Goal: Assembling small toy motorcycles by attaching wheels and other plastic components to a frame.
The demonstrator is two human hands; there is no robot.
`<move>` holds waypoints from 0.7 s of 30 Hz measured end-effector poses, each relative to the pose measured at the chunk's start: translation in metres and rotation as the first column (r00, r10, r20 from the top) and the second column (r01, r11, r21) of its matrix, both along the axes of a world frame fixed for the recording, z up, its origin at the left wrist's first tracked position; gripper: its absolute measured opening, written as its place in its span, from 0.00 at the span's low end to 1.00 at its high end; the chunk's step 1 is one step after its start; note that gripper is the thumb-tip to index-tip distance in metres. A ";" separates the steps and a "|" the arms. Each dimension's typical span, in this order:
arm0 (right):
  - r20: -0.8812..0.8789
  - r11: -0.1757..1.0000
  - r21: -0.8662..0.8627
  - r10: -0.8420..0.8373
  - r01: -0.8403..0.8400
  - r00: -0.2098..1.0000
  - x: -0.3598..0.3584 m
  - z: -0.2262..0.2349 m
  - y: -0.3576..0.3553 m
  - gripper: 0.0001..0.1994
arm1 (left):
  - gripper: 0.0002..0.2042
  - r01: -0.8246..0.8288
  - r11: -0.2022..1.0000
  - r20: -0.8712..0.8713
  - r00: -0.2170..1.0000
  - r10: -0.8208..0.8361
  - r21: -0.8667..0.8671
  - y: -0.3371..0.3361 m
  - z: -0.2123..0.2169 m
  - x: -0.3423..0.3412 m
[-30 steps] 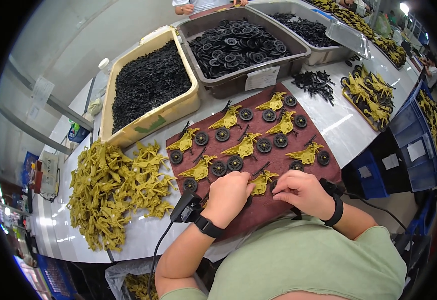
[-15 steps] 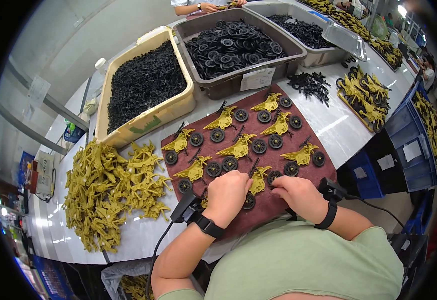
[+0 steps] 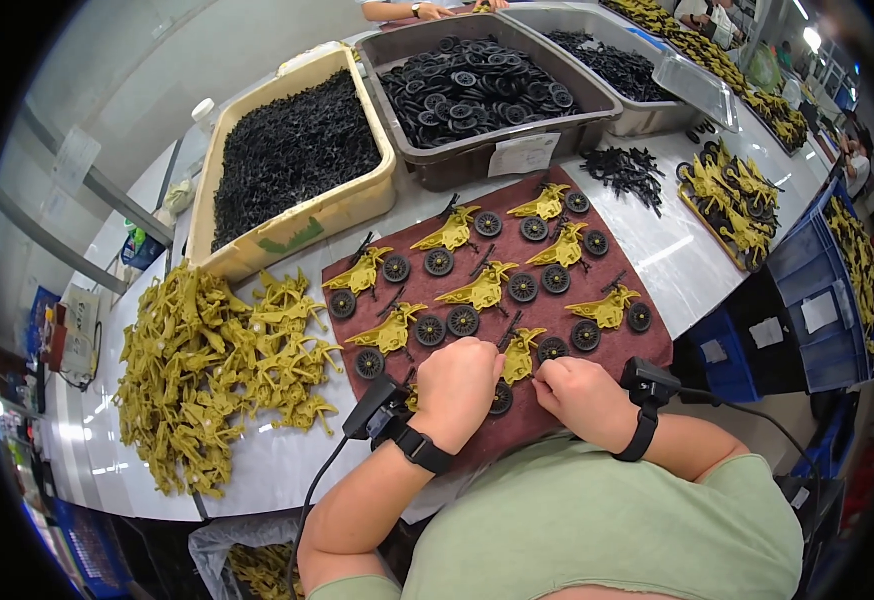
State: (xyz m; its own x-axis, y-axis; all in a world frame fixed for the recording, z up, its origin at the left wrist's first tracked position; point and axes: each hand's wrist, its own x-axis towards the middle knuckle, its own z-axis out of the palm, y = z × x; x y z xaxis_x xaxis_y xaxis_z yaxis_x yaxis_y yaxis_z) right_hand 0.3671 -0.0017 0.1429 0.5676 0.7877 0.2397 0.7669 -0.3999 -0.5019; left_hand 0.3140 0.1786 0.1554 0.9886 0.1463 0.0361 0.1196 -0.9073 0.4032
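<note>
My left hand [image 3: 460,388] is closed over the near edge of a red-brown cloth [image 3: 612,365], back of the hand up, its fingertips hidden. Just right of it lies a yellow toy motorcycle body [image 3: 520,354], with a black wheel [image 3: 500,398] below. My right hand [image 3: 585,400] is closed with thumb and fingers pressed together, close to another black wheel [image 3: 552,349]. Whatever either hand grips is hidden. Further yellow motorcycle bodies [image 3: 479,288], each beside black wheels [image 3: 462,321] and thin black parts, lie in rows across the cloth.
A heap of yellow bodies [image 3: 182,380] lies to the left. Behind stand a cream tub [image 3: 382,185] of small black parts, a dark tub [image 3: 597,125] of wheels and a grey tub [image 3: 647,118]. Right are loose black parts [image 3: 625,175], a filled tray [image 3: 727,205] and blue crates [image 3: 807,260].
My right hand has shifted slightly left, closer to my left hand, and its fingers have curled in more. My left hand stays nearly in place. The view has shifted slightly.
</note>
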 end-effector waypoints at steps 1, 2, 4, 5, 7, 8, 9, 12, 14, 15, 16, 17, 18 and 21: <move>0.000 1.000 -0.003 0.004 -0.004 1.000 -0.001 0.001 0.001 0.06 | 0.08 0.003 1.000 0.002 1.000 -0.003 0.001 0.001 0.000 0.000; -0.004 0.999 -0.032 -0.006 0.006 1.000 -0.002 0.002 0.002 0.06 | 0.08 -0.001 1.000 0.003 1.000 0.001 -0.002 0.001 0.000 0.000; -0.006 0.998 -0.065 -0.015 0.014 1.000 -0.004 0.003 0.006 0.05 | 0.08 0.008 1.000 -0.006 1.000 -0.008 -0.010 0.004 0.000 0.002; -0.011 0.995 -0.101 -0.020 0.019 1.000 -0.005 0.004 0.008 0.05 | 0.08 0.004 1.000 -0.005 1.000 -0.004 -0.013 0.005 0.000 0.003; -0.021 0.990 -0.138 -0.025 0.022 0.999 -0.004 0.006 0.013 0.05 | 0.08 0.011 0.999 -0.050 0.999 -0.013 -0.042 0.006 0.001 0.006; -0.062 0.983 -0.181 -0.047 0.035 0.997 -0.001 0.010 0.018 0.05 | 0.08 0.009 0.999 -0.051 0.999 -0.012 -0.044 0.006 0.000 0.007; -0.099 0.974 -0.223 -0.069 0.045 0.993 0.000 0.014 0.021 0.05 | 0.08 0.009 0.998 -0.047 0.999 -0.012 -0.054 0.006 0.001 0.007; -0.146 0.985 -0.161 -0.091 0.068 0.985 0.005 0.012 0.022 0.05 | 0.08 0.014 0.998 -0.038 0.999 -0.016 -0.060 0.007 0.000 0.006; -0.162 0.982 -0.165 -0.123 0.096 0.979 0.005 0.010 0.021 0.06 | 0.08 0.019 0.998 -0.034 0.999 -0.021 -0.053 0.007 0.000 0.006; -0.178 0.977 -0.171 -0.157 0.127 0.971 0.004 0.010 0.020 0.06 | 0.08 0.022 0.998 -0.036 0.999 -0.024 -0.055 0.007 0.001 0.007; -0.178 0.977 -0.171 -0.157 0.126 0.971 0.003 0.011 0.019 0.06 | 0.08 0.025 0.998 -0.037 0.999 -0.028 -0.056 0.007 0.001 0.007; -0.197 0.981 -0.160 -0.142 0.111 0.970 0.002 0.015 0.017 0.07 | 0.08 0.025 0.998 -0.038 0.999 -0.027 -0.057 0.007 0.001 0.006; -0.216 0.985 -0.147 -0.123 0.093 0.969 0.001 0.017 0.016 0.08 | 0.08 0.024 0.998 -0.038 0.999 -0.027 -0.060 0.008 0.001 0.006; -0.214 0.990 -0.130 -0.083 0.056 0.973 -0.003 0.018 0.010 0.09 | 0.08 0.023 0.998 -0.033 0.999 -0.025 -0.063 0.009 0.000 0.006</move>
